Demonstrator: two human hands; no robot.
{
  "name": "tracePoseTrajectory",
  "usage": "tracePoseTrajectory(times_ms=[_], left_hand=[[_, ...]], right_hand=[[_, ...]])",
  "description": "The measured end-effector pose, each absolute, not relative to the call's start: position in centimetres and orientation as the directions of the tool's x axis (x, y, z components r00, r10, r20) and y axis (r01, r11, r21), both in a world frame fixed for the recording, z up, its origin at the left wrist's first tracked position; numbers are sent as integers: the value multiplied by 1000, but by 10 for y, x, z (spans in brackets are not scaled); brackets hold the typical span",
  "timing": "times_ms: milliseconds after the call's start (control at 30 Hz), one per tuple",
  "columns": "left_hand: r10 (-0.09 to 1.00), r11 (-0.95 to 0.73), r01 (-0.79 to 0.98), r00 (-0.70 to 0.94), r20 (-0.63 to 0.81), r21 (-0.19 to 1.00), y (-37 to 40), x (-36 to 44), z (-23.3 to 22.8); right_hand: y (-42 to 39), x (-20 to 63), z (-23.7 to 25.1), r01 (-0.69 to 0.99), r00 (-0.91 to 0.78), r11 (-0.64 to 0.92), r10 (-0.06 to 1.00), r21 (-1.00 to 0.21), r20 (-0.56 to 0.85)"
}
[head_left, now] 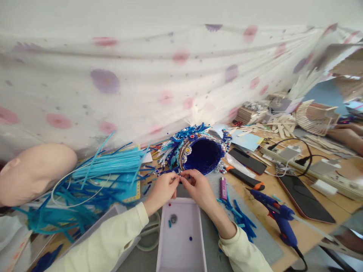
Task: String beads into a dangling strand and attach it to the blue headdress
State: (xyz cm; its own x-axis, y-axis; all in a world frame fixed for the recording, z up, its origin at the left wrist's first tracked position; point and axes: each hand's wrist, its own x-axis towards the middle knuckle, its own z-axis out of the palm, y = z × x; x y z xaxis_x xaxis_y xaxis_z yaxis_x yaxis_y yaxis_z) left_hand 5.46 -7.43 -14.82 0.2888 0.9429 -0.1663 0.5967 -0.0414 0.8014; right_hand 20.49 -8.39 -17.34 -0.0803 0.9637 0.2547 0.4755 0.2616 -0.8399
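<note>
My left hand [163,187] and my right hand [199,189] meet fingertip to fingertip, both pinched closed. Whatever sits between the fingers is too small to make out. Just behind them lies a blue beaded headdress [187,148], tipped so its dark blue hollow inside faces me; pearls, gems and blue fringe cover its outside. Below my wrists is a shallow pale lilac tray [202,245], holding a silvery round piece [173,218], a dark blue bead [191,238], a small red bead [169,204] and a short teal bit [169,223].
Blue pipe cleaners [110,164] and a mannequin head [39,172] lie left. White-handled scissors [150,236] are beside the tray. To the right are a purple lighter [224,188], a blue glue gun [276,211], phones [304,196] and a power strip [326,173]. Another person's hand [347,134] shows far right.
</note>
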Motion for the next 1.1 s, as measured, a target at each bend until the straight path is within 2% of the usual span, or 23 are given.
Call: tracePoseTrajectory(times_ms=[100, 200, 367, 533, 667, 800, 933, 1100], left_hand=[[949, -103, 661, 288, -125, 744, -77, 53, -147], [965, -166, 752, 256, -50, 638, -79, 52, -140], [966, -232, 846, 259, 10, 480, -81, 53, -133], [957, -262, 864, 290, 0, 429, -82, 56, -134], [952, -260, 840, 307, -21, 476, -81, 57, -136], [942, -222, 763, 329, -68, 607, -78, 57, -136], [917, -94, 630, 356, -178, 771, -73, 59, -136], [909, 51, 505, 333, -249, 862, -73, 61, -138]], right_hand=[[-83, 205, -171, 500, -76, 250, 966, -829, 246], [-82, 204, -171, 517, -68, 223, 973, -827, 220], [-80, 203, -174, 476, -57, 133, 991, -870, 120], [-82, 204, -173, 382, -94, 63, 995, -922, 29], [-83, 207, -173, 349, -148, 58, 989, -935, 5], [-83, 210, -174, 391, -156, 110, 986, -914, 52], [-86, 209, -171, 501, -111, 198, 980, -842, 164], [-89, 208, -167, 635, -111, 256, 964, -729, 242]])
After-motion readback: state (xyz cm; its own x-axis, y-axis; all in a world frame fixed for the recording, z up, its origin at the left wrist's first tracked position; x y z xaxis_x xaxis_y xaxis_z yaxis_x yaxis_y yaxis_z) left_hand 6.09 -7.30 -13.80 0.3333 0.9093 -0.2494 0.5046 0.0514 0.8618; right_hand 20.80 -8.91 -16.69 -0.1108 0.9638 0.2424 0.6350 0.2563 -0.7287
